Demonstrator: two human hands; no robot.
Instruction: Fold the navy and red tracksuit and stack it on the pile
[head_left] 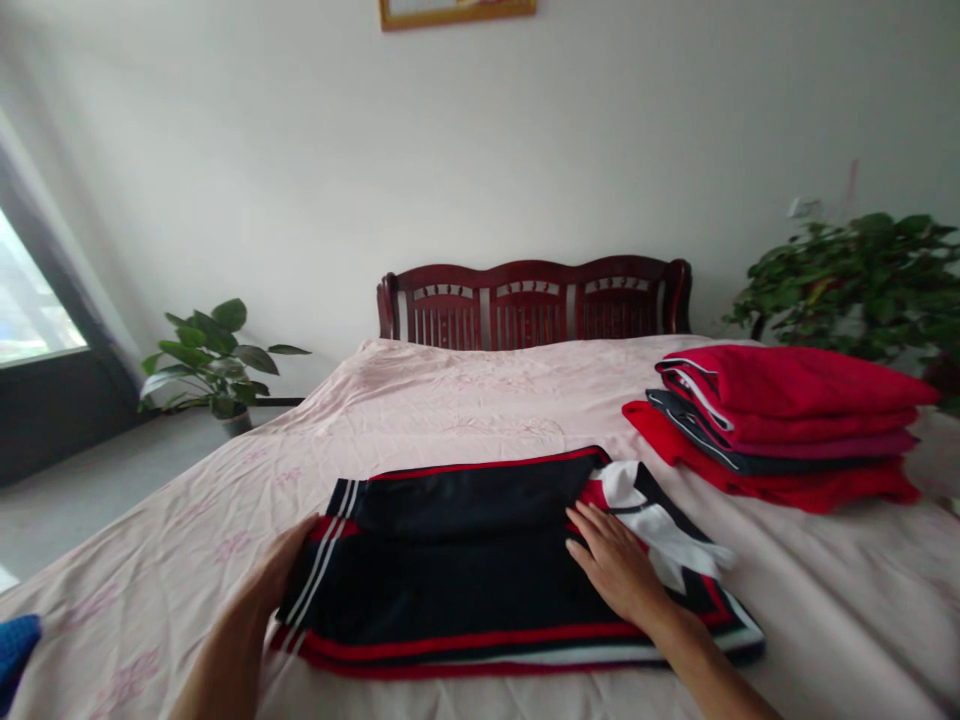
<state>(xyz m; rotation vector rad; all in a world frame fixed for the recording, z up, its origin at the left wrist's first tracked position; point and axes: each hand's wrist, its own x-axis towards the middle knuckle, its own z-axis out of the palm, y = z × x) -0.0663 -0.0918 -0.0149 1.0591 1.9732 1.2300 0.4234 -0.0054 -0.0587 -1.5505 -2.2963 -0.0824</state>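
A folded dark navy jacket (465,580) with red edging lies flat on the bed in front of me. White stripes cross its hem at the left, and a white and red part shows at the right. My right hand (615,560) rests palm down on the right part of the jacket, fingers stretched out. At the left hem, my left hand (274,570) touches the jacket's edge. Its fingers are mostly hidden there, so I cannot tell whether they grip the cloth.
A stack of folded red and dark clothes (795,410) sits on the right of the pink bedsheet (450,400). Behind is a dark wooden headboard (529,310). Potted plants (214,350) stand on both sides. Some blue cloth (16,650) shows at the lower left.
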